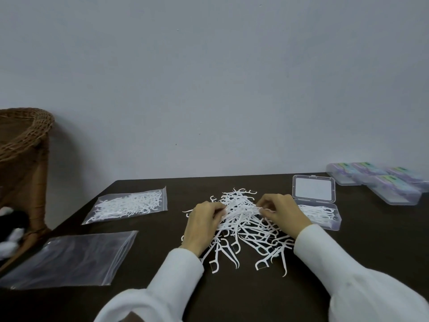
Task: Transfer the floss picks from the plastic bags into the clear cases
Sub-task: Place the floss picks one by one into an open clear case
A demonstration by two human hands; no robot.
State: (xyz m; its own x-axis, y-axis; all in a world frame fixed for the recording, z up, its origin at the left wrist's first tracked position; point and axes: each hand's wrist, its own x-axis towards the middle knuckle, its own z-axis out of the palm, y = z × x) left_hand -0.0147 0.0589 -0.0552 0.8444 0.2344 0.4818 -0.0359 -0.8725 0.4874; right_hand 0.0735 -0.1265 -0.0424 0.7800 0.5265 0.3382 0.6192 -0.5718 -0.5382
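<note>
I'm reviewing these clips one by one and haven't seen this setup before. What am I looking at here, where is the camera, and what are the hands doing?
There is no machine: a person wears a camera on the head, looking down at their own hands. On the dark table lies a loose pile of floss picks. The left hand and right hand pinch a bunch of picks together. Right of them sits an open clear case, partly filled; closed cases lie behind. To the left are a full bag and an empty bag.

Dark table [232,298], loose floss picks [243,228], full bag [130,205], empty bag [69,259], open case [318,210], closed cases [380,184]
</note>
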